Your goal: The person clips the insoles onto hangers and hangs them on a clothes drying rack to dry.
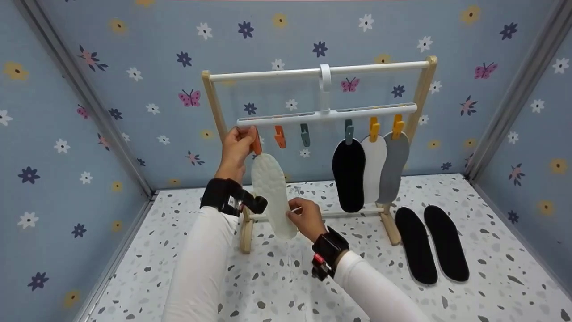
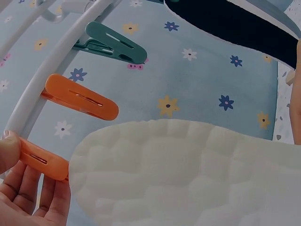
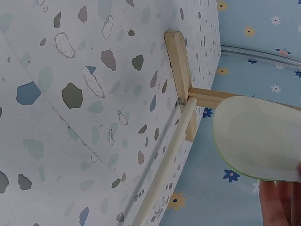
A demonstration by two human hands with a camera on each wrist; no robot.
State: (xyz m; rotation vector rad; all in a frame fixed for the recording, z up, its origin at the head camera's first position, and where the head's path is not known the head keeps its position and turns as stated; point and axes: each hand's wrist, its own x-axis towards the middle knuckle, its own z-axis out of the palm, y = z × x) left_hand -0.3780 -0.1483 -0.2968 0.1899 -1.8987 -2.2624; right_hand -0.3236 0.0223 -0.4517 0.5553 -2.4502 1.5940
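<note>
A cream insole (image 1: 271, 192) with a bumpy surface hangs upright below the left end of a white hanger bar (image 1: 286, 119). With thumb and fingers my left hand (image 1: 235, 151) pinches an orange clip (image 2: 44, 160), whose tip is right at the insole's upper end. My right hand (image 1: 308, 218) holds the insole's lower right edge between thumb and fingers. In the right wrist view the insole's lower end (image 3: 256, 136) shows a thin green edge. Beside the pinched clip hang a second orange clip (image 2: 82, 96) and a green clip (image 2: 117, 42), both holding nothing.
Further right, clips hold a black insole (image 1: 349, 174), a white insole (image 1: 374, 165) and a grey insole (image 1: 395, 167). The hanger hooks over a wood-and-white rack (image 1: 268, 75). Two black insoles (image 1: 415, 246) lie on the speckled table (image 1: 277, 286). Flowered panels (image 1: 152, 44) enclose the back and sides.
</note>
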